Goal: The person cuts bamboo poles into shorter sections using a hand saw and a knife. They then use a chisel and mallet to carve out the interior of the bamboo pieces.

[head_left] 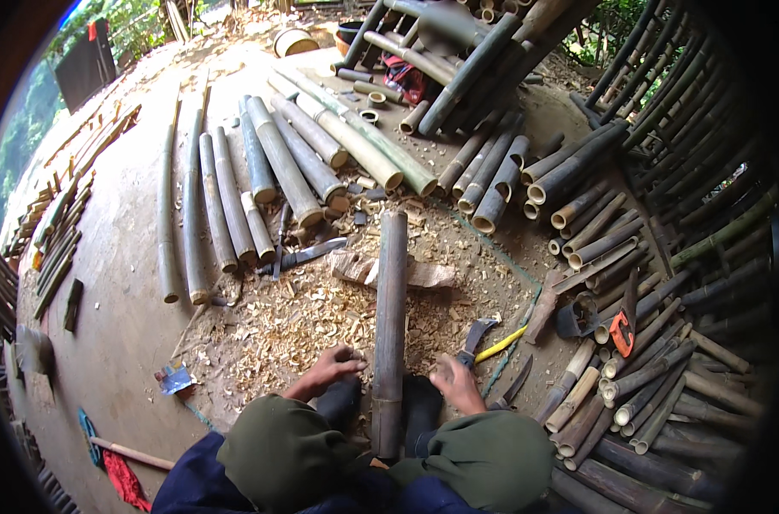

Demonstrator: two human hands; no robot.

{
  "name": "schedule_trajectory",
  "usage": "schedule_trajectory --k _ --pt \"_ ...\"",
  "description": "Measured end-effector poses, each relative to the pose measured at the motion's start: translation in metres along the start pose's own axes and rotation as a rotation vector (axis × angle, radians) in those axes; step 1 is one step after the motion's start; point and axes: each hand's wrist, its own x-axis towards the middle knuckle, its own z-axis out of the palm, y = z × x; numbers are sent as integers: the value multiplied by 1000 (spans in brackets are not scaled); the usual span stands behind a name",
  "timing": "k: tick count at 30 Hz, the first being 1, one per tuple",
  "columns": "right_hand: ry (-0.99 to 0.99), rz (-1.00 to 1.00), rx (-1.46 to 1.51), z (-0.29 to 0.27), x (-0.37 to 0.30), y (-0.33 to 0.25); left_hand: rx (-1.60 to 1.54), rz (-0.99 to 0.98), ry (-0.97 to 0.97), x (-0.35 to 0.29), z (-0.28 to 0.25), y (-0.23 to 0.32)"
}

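A thick grey-brown bamboo pole (391, 300) lies lengthwise in front of me, its near end between my feet. Its far part rests across a rough piece of split wood (432, 275). Just left of the pole, a small gap away, my left hand (336, 368) is held with loosely bent fingers and nothing in them. On the other side my right hand (456, 383) hangs beside my knee, fingers loosely apart and empty. A hooked-blade knife (477, 336) lies right beyond the right hand, close to a yellow handle (501, 343). Another curved blade (518, 383) lies farther right.
Pale wood chips (278, 343) cover the ground around the pole. Several bamboo poles (282, 163) lie beyond, with a large knife (304, 255) near their ends. Cut bamboo pieces (638, 394) are piled at right, with an orange-handled saw (621, 332). A red cloth (125, 480) lies lower left.
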Motion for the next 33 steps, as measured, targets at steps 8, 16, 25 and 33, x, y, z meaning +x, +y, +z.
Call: schedule_trajectory --k 8,16,25,33 --pt "38 -37 69 49 -3 15 -460 -122 -287 -106 -49 -62" --pt "-106 -50 -95 89 71 -15 -304 -187 -170 -141 -55 -75" --pt "-366 54 -51 68 77 -64 412 -83 446 -125 -115 -84" --pt "-67 207 -479 58 169 -144 1195 318 216 62 -166 146"
